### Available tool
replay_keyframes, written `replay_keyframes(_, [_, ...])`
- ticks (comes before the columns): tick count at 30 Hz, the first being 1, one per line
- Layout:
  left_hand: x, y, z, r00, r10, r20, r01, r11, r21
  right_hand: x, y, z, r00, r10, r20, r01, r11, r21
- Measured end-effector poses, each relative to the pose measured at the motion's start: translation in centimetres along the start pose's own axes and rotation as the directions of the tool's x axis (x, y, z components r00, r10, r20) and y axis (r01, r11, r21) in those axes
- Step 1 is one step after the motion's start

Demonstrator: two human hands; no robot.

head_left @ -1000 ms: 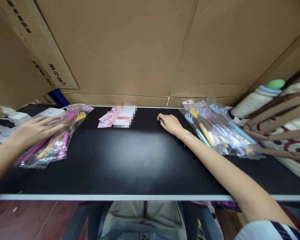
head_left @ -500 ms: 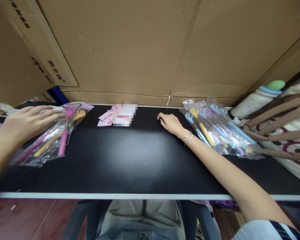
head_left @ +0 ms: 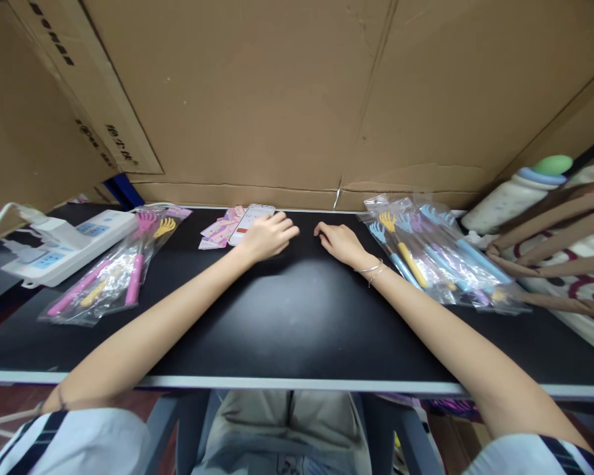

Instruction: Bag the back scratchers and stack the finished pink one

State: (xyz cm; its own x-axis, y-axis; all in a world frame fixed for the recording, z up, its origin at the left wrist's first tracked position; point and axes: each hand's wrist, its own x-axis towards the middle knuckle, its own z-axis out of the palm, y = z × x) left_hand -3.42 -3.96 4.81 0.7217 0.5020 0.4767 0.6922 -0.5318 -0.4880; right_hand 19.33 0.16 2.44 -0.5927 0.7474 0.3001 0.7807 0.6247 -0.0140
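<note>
Risk, as I judge it, sits at the table's (head_left: 277,316) far edge: my left hand (head_left: 266,236) lies half over the phone (head_left: 250,218), beside the pink cards (head_left: 220,232), and a careless sweep could push either against the cardboard. Its fingers are loosely curled, gripping nothing. My right hand (head_left: 340,243) rests just beside it, fingers curled, empty.

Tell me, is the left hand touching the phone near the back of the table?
Touching. In the head view the left hand lies over the near right edge of the phone, with no gap visible between them.
</note>
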Motion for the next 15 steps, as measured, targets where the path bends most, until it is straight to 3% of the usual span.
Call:
replay_keyframes(2, [1.5, 1.6, 0.8, 0.997, 0.070, 0.021, -0.069, 0.996, -0.049, 0.0, -0.1, -0.1, 1.000, -0.004, 0.003, 0.004, 1.000, -0.020])
replay_keyframes(6, [2.9, 3.4, 1.8, 0.996, 0.093, 0.017, -0.090, 0.988, -0.127, 0.0, -0.2, -0.3, 1.000, 0.011, 0.028, -0.010, 0.998, -0.056])
replay_keyframes(10, [2.7, 3.8, 2.6, 0.995, -0.029, 0.093, 0.051, 0.969, -0.242, 0.0, -0.3, -0.4, 0.999, 0.007, 0.035, -0.006, 1.000, -0.027])
replay_keyframes(15, [2.1, 3.4, 3.1, 0.970, -0.177, 0.166, 0.232, 0.877, -0.421, 0.0, -0.2, -0.1, 1.000, 0.001, 0.016, -0.001, 1.000, -0.004])
